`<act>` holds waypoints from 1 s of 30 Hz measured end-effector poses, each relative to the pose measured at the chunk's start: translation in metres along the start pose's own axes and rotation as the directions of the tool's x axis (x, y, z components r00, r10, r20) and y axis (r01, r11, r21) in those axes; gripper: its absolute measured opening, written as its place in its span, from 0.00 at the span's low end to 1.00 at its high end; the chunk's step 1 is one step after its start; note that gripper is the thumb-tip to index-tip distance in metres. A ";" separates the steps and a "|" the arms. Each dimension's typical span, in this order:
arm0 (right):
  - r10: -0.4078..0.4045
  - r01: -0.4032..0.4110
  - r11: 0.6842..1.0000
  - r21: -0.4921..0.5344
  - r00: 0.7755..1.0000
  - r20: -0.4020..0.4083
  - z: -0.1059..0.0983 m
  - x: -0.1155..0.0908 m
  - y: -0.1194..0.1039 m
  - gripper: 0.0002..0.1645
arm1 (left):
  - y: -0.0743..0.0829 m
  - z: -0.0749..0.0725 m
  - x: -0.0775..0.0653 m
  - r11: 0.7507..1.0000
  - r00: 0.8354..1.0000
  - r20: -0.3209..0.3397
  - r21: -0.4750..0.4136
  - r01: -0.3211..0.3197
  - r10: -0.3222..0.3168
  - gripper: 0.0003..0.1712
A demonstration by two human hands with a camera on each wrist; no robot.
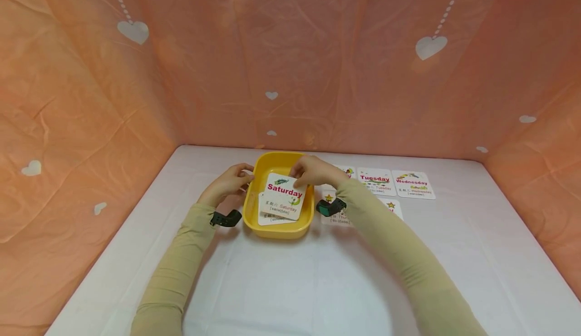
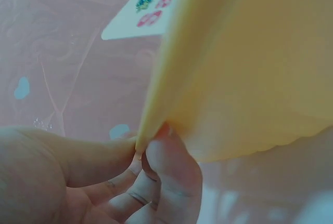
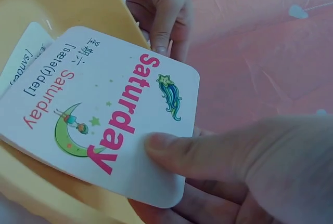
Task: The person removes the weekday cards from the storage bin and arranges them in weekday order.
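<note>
My right hand (image 1: pixel 320 170) pinches a white square card marked "Saturday" (image 1: pixel 285 202), thumb on its printed face and fingers underneath. The card is held tilted over a yellow plastic bin (image 1: pixel 277 234). Under it in the bin lies another white card (image 3: pixel 26 55), mostly covered, with only part of its phonetic text showing. At the bin's left side my left hand (image 1: pixel 230 179) pinches the rim between thumb and forefinger, as the left wrist view shows (image 2: pixel 171 167). The remaining left fingers are outside the bin.
Right of the bin, cards lie in two rows on the white-covered table (image 1: pixel 281 285). "Tuesday" (image 1: pixel 375 190) and "Wednesday" (image 1: pixel 414 190) are in the back row, beside a card partly hidden by my right hand. A "Thursday" card (image 1: pixel 330 220) and another lie in front, partly behind my right sleeve.
</note>
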State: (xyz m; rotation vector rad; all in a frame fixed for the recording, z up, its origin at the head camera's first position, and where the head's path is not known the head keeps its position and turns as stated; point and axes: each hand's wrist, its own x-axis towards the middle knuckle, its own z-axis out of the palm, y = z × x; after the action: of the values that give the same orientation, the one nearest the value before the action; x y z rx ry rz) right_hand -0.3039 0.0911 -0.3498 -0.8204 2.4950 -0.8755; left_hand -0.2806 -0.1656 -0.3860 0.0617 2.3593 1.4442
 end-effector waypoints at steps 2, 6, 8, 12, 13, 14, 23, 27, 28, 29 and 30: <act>0.001 -0.001 1.000 0.017 1.000 0.000 -0.002 -0.002 0.002 0.13 | 0.000 0.000 0.000 1.000 1.000 -0.004 0.003 0.001 -0.001 0.23; 0.011 -0.014 0.995 0.095 1.000 0.028 -0.008 -0.007 0.005 0.12 | 0.001 0.001 0.001 1.000 1.000 -0.009 0.006 0.004 -0.004 0.22; 0.013 -0.019 0.991 0.129 0.999 0.046 -0.011 -0.011 0.007 0.12 | 0.001 0.001 0.001 1.000 1.000 -0.011 0.008 0.004 -0.004 0.22; 0.016 -0.032 0.979 0.201 0.997 0.080 -0.018 -0.018 0.011 0.14 | 0.001 0.001 0.002 1.000 1.000 -0.008 0.014 0.006 -0.006 0.22; 0.017 -0.036 0.974 0.224 0.996 0.087 -0.019 -0.020 0.011 0.14 | 0.001 0.001 0.002 1.000 1.000 -0.008 0.014 0.011 -0.010 0.22; 0.019 -0.042 0.968 0.248 0.995 0.094 -0.021 -0.023 0.012 0.15 | 0.001 0.001 0.002 1.000 1.000 -0.008 0.015 0.015 -0.015 0.22; 0.022 -0.073 0.919 0.387 0.991 0.134 -0.030 -0.043 0.021 0.18 | 0.001 0.001 0.002 1.000 1.000 -0.017 0.010 0.016 -0.016 0.22; -0.001 -0.053 0.900 0.433 0.992 0.123 -0.033 -0.051 0.027 0.21 | -0.001 0.001 0.003 1.000 0.999 -0.020 0.008 0.029 -0.029 0.22; -0.010 -0.041 0.896 0.441 0.993 0.113 -0.034 -0.053 0.029 0.22 | -0.001 0.002 0.003 1.000 0.999 -0.021 0.006 0.031 -0.031 0.22; -0.023 -0.027 0.893 0.449 0.994 0.104 -0.035 -0.055 0.031 0.23 | -0.001 0.002 0.003 0.999 0.999 -0.020 0.009 0.031 -0.031 0.22; -0.030 -0.017 0.888 0.459 0.995 0.094 -0.036 -0.058 0.032 0.24 | -0.001 0.002 0.003 1.000 0.999 -0.018 0.009 0.029 -0.029 0.22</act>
State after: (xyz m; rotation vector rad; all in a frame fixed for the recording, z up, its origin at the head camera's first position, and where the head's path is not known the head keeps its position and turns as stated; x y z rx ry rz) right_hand -0.2908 0.1639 -0.3352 -0.6850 2.0686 -1.3252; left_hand -0.2825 -0.1642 -0.3885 0.0165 2.3719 1.4256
